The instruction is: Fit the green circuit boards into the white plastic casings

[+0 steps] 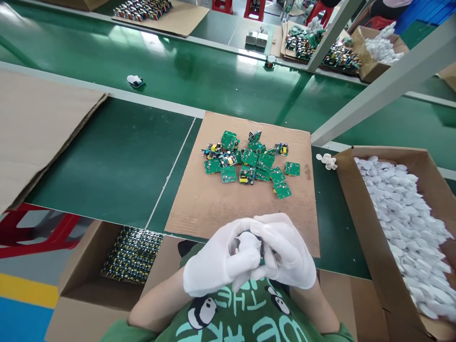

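Observation:
My left hand (223, 259) and my right hand (287, 251), both in white gloves, meet close to my body at the front edge of the cardboard sheet (195, 209). Between them they grip a small circuit board with a white round cap (248, 241); a dark edge shows, but the fingers hide most of it. Beyond the hands, several loose green circuit boards (249, 158) lie heaped on the sheet, some with yellow and black components facing up.
To the right stands a cardboard box (344, 190) of white discs (402, 213), with a few discs (327, 161) beside it. A grey post (384, 76) rises nearby. A capped board (135, 81) lies on the green belt (192, 71). Low at left, an open box (81, 266) holds boards.

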A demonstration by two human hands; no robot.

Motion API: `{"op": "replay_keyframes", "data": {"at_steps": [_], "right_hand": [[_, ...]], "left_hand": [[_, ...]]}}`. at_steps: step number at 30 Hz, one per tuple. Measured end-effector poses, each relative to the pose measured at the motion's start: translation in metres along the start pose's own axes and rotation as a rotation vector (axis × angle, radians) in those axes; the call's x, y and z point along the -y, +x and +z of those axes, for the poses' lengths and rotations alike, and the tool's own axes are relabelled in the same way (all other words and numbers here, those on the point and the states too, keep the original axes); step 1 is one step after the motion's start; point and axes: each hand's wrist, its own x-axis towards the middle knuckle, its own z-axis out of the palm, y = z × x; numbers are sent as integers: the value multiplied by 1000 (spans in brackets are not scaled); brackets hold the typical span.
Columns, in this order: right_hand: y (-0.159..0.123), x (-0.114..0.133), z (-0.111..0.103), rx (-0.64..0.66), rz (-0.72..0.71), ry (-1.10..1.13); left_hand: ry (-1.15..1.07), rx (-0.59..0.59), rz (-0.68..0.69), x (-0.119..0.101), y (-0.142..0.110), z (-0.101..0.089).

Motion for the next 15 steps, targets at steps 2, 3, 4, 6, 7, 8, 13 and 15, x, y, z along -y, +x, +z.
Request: {"op": "replay_keyframes", "data": {"at_steps": [2,3,4,6,7,8,13,15], "right_hand": [[3,0,-2,-41,-67,33],[5,1,-3,-54,-92,43],[7,2,-4,-60,-105,46],[12,4,-7,-48,-92,41],[13,6,-8,-29,-74,47],[15,7,-9,-5,-53,57],[21,11,-14,95,-48,48],[21,11,-15,93,-62,50]], "left_hand": [[132,-38,30,-4,0,1],[184,-70,52,-6,0,2],[230,-107,67,-9,1,3],[304,-155,73,-13,0,5],[326,-135,73,-15,0,6],[340,-103,70,-17,0,6],[416,-90,-15,-22,-4,5],[428,-106,-35,-23,-4,5]]}}
